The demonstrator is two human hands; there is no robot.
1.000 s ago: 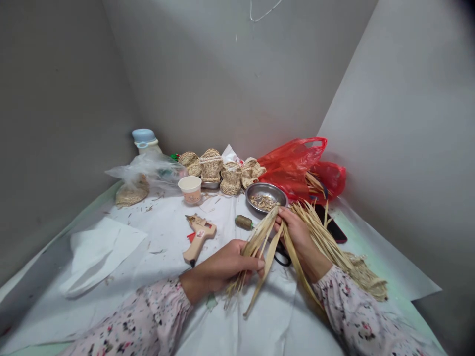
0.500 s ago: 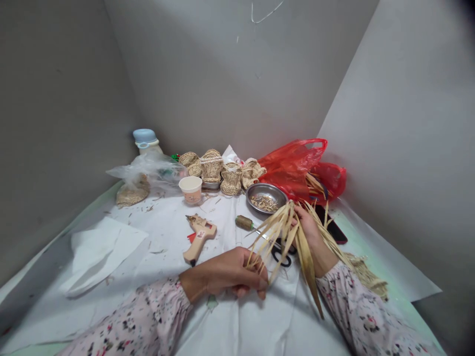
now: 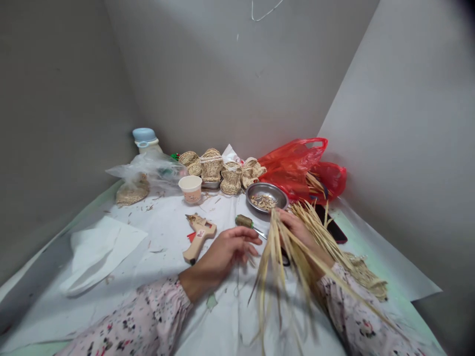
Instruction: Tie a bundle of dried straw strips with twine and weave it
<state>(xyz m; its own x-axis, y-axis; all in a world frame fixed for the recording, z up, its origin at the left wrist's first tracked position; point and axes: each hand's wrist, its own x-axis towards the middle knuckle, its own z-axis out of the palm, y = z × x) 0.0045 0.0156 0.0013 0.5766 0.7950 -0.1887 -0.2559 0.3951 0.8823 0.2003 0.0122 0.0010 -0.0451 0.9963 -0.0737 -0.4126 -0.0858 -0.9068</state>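
My right hand (image 3: 297, 230) is closed round the gathered top of a bunch of dried straw strips (image 3: 275, 242). The strips hang and fan out below it, blurred at their lower ends, and one long strip crosses my right sleeve. To the left of the bunch is my left hand (image 3: 233, 247), its fingers loosely bent and apart, with no strip gripped in it. A small pale wisp shows just under its fingertips. Scissors (image 3: 285, 257) lie mostly hidden behind the bunch, near a spool of olive thread (image 3: 244, 221).
A glue gun (image 3: 200, 237) lies left of my left hand. Beyond are a paper cup (image 3: 190, 189), a metal bowl (image 3: 256, 206) with scraps, several woven straw pieces (image 3: 211, 166) and a red plastic bag (image 3: 287, 170). At right are more straw (image 3: 322, 237) and a phone (image 3: 336, 230).
My right hand has moved slightly left and down, and the straw bunch has swung lower. My left hand has let go of the strip ends and risen.
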